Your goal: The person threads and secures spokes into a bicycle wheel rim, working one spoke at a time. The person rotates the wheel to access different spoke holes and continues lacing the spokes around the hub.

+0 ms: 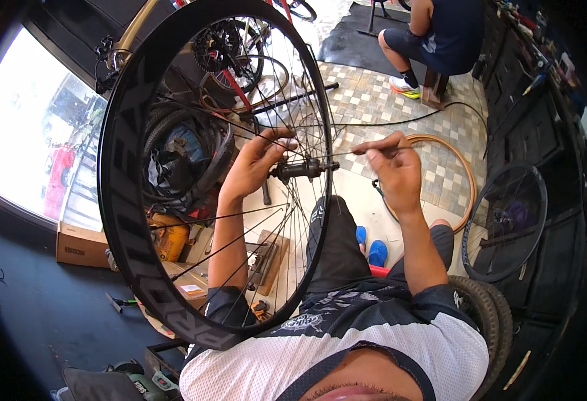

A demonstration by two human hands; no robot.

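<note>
A bicycle wheel with a deep black rim (125, 200) stands upright in front of me, its lower edge close to my chest and left arm. The black hub (299, 170) sits in the middle, with many thin dark spokes around it. Some spokes end loose inside the rim. My left hand (257, 164) reaches among the spokes at the hub's left end, thumb and fingers closed together; what they pinch is hidden. To the right of the hub, my right hand (395, 170) pinches a thin spoke (345, 154) that points toward the hub's right end.
Another person (450, 40) sits at the back right. A tan tyre (470, 177) and a second wheel (540, 220) lean at right, beside dark drawers (524, 140). Bicycles, tyres and a yellow case (168, 237) crowd the left. A cardboard box (80, 245) stands by the window.
</note>
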